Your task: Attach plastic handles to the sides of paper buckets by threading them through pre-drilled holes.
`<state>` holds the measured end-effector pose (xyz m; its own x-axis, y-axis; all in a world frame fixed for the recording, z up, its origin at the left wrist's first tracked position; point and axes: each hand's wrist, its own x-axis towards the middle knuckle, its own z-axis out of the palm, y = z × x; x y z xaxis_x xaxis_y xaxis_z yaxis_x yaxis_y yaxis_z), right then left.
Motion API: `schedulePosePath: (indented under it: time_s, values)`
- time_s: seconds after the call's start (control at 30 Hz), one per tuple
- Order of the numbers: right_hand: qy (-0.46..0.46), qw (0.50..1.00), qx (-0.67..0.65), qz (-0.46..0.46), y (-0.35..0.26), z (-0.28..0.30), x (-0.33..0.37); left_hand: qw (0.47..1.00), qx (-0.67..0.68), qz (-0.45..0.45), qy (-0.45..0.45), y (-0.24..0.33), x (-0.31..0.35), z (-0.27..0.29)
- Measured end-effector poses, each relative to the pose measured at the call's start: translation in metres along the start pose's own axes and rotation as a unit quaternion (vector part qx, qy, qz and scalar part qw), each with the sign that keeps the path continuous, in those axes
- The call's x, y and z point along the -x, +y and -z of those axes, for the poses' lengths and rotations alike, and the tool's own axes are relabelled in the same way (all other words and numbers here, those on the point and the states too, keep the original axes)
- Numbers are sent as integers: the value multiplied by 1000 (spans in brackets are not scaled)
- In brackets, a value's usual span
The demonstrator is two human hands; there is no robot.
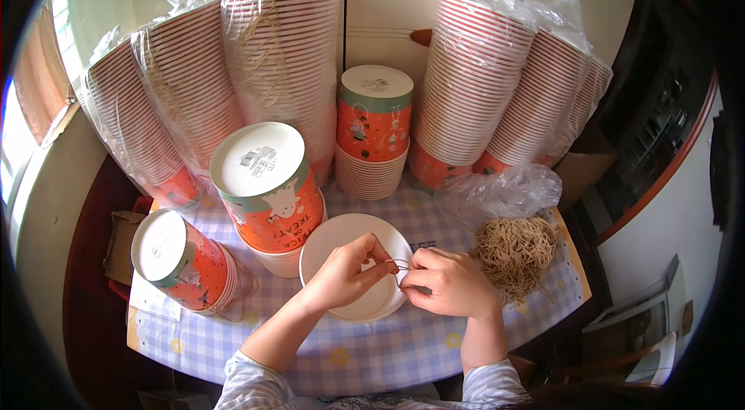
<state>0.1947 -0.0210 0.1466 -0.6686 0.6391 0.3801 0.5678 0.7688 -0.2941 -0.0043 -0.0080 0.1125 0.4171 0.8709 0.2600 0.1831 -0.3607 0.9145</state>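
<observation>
Between my two hands stretches a thin cord (401, 264), bent into a small loop. My left hand (349, 272) pinches one side of it between thumb and forefinger. The fingers of my right hand (452, 283) are closed on the other side. Both hands are above a round white paper tub (326, 251), whose rim and pale inside show partly behind them. To the right of my right hand lies a tangled heap of tan cords (516, 255). An upturned stack of orange and green printed paper tubs (272, 212) stands just left of the white tub.
Tall plastic-wrapped stacks of paper tubs line the back left (279, 60) and back right (473, 76). Between them stands a shorter stack (374, 126). Another upturned stack (186, 266) is at the left edge. Crumpled clear plastic (512, 191) lies behind the cords on the checked tablecloth (303, 348).
</observation>
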Motion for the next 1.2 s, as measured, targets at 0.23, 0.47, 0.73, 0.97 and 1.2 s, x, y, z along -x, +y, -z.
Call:
schedulePosePath:
  time_s: [0.23,0.47,0.73,0.97,1.2]
  values:
    - [93,990,-95,-49,6,-14,-8,995,-94,-16,39,5,4,2]
    - [135,990,-17,-24,-1,-22,-13,997,-53,15,55,6,5,-1]
    - [101,964,-208,-132,15,-25,-16,991,-84,-34,99,8,5,-4]
    - [61,920,-336,-192,23,-28,-16,957,-260,-73,102,3,6,-10]
    - [31,910,-373,-177,24,-30,-16,947,-298,-74,99,0,6,-11]
